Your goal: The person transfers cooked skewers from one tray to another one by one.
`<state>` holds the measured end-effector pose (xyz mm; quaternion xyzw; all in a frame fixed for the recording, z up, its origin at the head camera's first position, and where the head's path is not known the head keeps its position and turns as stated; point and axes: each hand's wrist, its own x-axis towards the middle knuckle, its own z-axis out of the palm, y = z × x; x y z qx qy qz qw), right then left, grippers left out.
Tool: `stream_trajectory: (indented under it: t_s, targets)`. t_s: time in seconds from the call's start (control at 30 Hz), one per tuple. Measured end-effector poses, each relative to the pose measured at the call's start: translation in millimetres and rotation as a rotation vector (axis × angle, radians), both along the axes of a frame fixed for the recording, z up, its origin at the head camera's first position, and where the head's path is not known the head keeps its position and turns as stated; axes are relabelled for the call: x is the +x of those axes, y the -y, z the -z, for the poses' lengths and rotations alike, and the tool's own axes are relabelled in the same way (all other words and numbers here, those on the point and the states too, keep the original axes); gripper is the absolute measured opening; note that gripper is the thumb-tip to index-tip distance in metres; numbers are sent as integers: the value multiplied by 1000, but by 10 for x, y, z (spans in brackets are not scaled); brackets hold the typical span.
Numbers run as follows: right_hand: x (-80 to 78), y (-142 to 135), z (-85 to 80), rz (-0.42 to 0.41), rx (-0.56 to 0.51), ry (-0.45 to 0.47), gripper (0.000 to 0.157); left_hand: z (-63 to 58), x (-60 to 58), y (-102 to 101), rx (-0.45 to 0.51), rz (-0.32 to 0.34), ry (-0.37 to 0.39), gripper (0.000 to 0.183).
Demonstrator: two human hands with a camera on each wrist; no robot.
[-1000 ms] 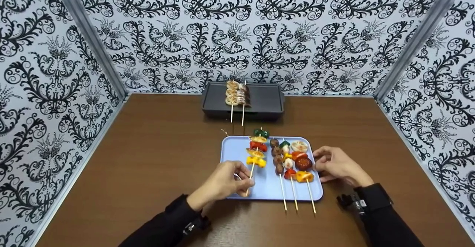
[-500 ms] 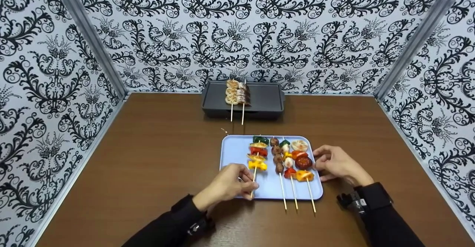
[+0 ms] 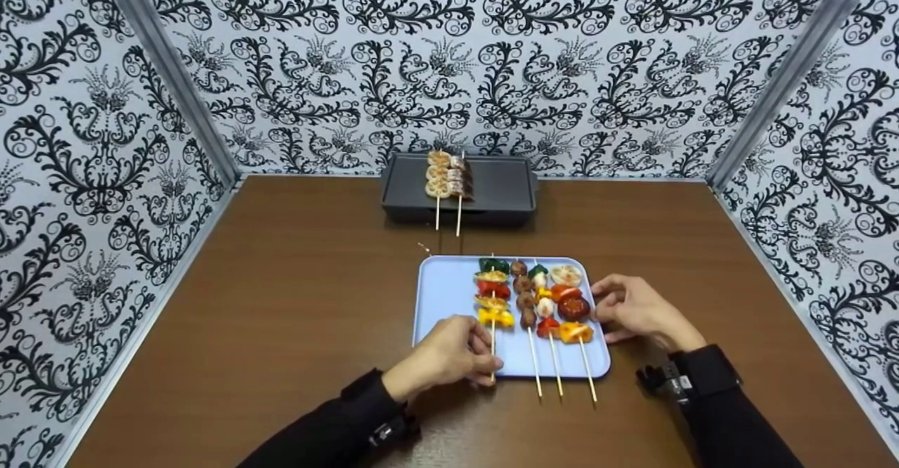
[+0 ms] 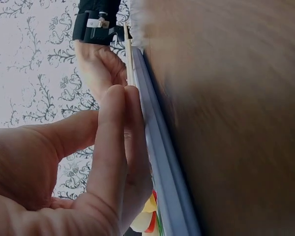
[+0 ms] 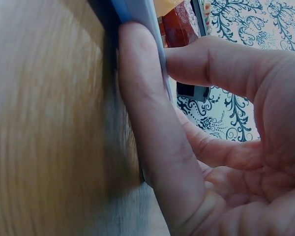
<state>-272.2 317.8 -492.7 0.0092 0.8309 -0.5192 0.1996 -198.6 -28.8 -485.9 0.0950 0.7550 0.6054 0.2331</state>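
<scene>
My left hand [image 3: 449,355] pinches the bare stick end of a vegetable skewer [image 3: 494,291] with green, red and yellow pieces. That skewer lies over the left-middle part of a light blue tray [image 3: 446,289]; whether it touches the tray floor, I cannot tell. In the left wrist view the fingers [image 4: 108,147] are close against the tray's front edge [image 4: 162,167]. My right hand [image 3: 639,311] grips the tray's right rim, thumb on top and a finger [image 5: 157,132] along its outer side in the right wrist view.
A meatball skewer [image 3: 524,292] and two mixed vegetable skewers lie on the tray's right half, sticks overhanging the front edge. Behind stands a dark grey grill [image 3: 506,183] bearing two skewers [image 3: 448,176], their sticks pointing forward. Patterned walls enclose the brown table [image 3: 316,264].
My left hand has moved right and slightly towards me, bringing the vegetable skewer lower and closer to the meatball skewer, now straighter. My right hand has stayed at the tray's rim.
</scene>
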Motion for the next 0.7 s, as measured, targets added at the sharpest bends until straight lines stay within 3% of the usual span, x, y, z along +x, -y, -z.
stream_trajectory:
  t_s: [0.3,0.7]
  targets:
    - [-9,9,9,-6,-8,-1,50,0,7,-37,-67,42,-18,31]
    - [-4,-10,17,0,5,-8,48,-30,-18,33,-213,109,-132,17]
